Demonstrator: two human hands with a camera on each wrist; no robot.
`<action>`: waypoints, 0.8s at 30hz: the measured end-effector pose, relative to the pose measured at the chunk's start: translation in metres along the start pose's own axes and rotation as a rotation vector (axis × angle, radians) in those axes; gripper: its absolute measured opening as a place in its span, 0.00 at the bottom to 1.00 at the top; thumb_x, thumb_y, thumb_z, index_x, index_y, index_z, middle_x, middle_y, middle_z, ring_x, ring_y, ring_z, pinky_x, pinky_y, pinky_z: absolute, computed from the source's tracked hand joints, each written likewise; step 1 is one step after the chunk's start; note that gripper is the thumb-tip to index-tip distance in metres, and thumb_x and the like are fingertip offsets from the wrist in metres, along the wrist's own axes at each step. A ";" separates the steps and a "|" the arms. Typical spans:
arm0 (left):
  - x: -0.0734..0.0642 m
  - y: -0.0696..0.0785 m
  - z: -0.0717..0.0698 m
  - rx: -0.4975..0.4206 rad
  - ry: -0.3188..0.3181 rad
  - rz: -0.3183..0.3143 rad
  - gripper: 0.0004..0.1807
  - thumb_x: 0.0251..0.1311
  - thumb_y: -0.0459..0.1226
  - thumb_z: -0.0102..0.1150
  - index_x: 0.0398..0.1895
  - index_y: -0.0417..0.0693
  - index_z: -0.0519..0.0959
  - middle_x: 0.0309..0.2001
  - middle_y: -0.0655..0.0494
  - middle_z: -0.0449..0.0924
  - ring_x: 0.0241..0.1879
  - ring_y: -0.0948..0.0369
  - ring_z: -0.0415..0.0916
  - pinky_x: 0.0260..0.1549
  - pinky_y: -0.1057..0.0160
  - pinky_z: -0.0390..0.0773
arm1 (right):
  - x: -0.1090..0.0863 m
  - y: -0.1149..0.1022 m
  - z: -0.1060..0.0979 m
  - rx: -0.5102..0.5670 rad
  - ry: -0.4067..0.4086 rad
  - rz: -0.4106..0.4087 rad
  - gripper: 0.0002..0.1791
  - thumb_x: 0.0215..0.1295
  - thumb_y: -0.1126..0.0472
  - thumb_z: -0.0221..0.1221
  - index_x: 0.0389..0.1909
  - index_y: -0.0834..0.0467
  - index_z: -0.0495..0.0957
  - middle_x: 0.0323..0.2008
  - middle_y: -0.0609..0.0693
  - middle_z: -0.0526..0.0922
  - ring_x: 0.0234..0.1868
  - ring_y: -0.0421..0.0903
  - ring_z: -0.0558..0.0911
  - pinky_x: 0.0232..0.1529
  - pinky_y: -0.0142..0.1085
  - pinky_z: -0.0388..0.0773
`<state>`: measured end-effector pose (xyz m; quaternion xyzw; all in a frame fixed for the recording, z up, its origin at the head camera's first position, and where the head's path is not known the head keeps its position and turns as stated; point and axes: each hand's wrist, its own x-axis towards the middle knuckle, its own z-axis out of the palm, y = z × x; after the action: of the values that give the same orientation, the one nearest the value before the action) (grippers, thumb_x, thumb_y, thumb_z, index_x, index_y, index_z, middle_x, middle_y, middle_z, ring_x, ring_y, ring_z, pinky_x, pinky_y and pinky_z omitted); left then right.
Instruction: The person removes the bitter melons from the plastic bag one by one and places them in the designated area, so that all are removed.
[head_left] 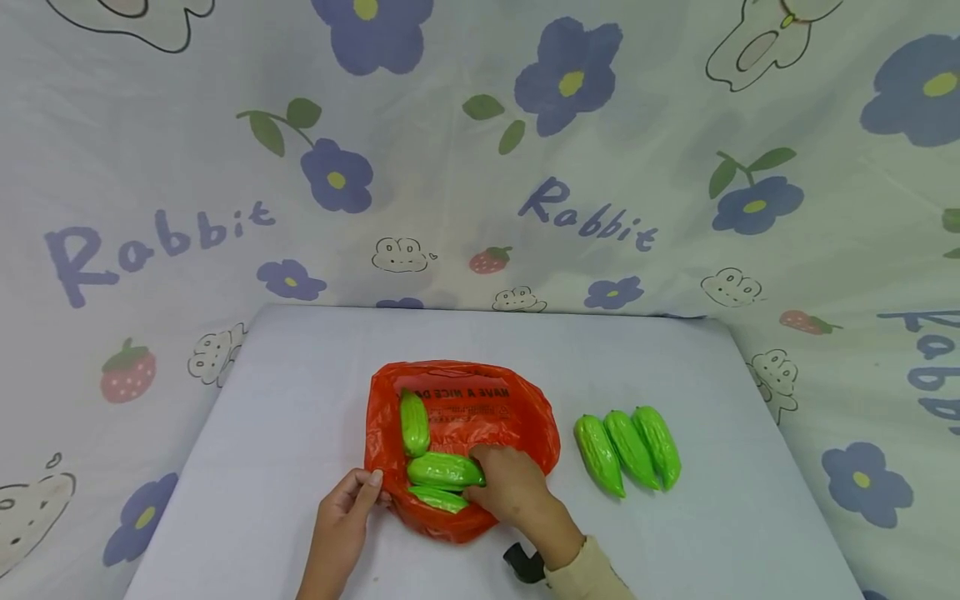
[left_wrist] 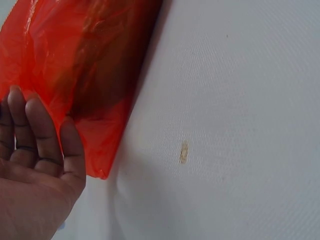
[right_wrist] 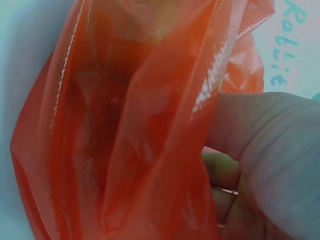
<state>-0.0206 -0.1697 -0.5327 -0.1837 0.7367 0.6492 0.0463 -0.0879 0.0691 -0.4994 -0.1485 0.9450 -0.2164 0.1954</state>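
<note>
A red plastic bag lies with its mouth open on the white table, printed lettering on its inner wall. Inside it are three glossy green bitter melons: one upright along the left side, two lying crosswise below it. My right hand reaches into the bag and grips the right end of the upper crosswise bitter melon. At the bag's near left rim my left hand pinches the plastic, its fingers against the outer wall. The right wrist view shows the bag wall partly covering the right hand's fingers.
Three more bitter melons lie side by side on the table, right of the bag. A black curved piece shows beside the right wrist. Behind the white table hangs a patterned cloth.
</note>
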 end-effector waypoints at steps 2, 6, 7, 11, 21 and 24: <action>0.000 0.000 0.000 -0.001 0.001 -0.003 0.20 0.79 0.49 0.54 0.42 0.38 0.78 0.37 0.51 0.82 0.41 0.61 0.79 0.45 0.67 0.81 | 0.000 -0.001 0.000 -0.007 0.003 -0.001 0.27 0.59 0.51 0.77 0.57 0.56 0.83 0.46 0.48 0.87 0.43 0.46 0.82 0.50 0.48 0.82; -0.001 0.000 0.000 -0.007 0.001 -0.001 0.20 0.80 0.49 0.54 0.42 0.38 0.78 0.37 0.51 0.82 0.41 0.61 0.79 0.45 0.67 0.82 | 0.000 -0.001 0.001 -0.023 0.008 -0.001 0.24 0.59 0.51 0.76 0.55 0.54 0.85 0.44 0.45 0.87 0.40 0.44 0.80 0.47 0.45 0.81; -0.001 0.000 0.000 -0.007 0.000 0.001 0.20 0.80 0.49 0.54 0.42 0.38 0.78 0.37 0.51 0.82 0.41 0.61 0.79 0.45 0.67 0.82 | 0.000 -0.001 0.001 -0.025 0.010 0.000 0.24 0.59 0.51 0.76 0.54 0.54 0.85 0.43 0.45 0.87 0.40 0.43 0.80 0.46 0.45 0.81; 0.000 -0.001 -0.001 -0.006 0.001 0.008 0.20 0.80 0.49 0.54 0.42 0.38 0.78 0.37 0.51 0.82 0.40 0.61 0.79 0.45 0.67 0.82 | -0.001 -0.001 0.001 -0.028 0.015 0.003 0.22 0.59 0.50 0.76 0.52 0.53 0.86 0.41 0.44 0.86 0.38 0.43 0.79 0.43 0.43 0.80; 0.001 -0.002 -0.001 0.003 -0.003 -0.010 0.21 0.80 0.50 0.54 0.43 0.39 0.78 0.37 0.51 0.82 0.41 0.62 0.79 0.45 0.67 0.82 | -0.001 0.001 0.005 -0.008 0.025 0.003 0.20 0.60 0.50 0.76 0.49 0.53 0.85 0.36 0.42 0.84 0.34 0.42 0.76 0.40 0.41 0.79; 0.001 -0.003 -0.001 0.003 -0.006 -0.005 0.21 0.80 0.50 0.54 0.43 0.39 0.78 0.37 0.51 0.82 0.41 0.61 0.79 0.45 0.66 0.82 | -0.001 0.002 0.006 0.000 0.030 0.000 0.20 0.60 0.50 0.76 0.49 0.53 0.85 0.36 0.42 0.84 0.35 0.42 0.77 0.40 0.41 0.79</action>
<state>-0.0206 -0.1708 -0.5354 -0.1835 0.7370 0.6485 0.0507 -0.0844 0.0689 -0.5045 -0.1453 0.9478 -0.2188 0.1809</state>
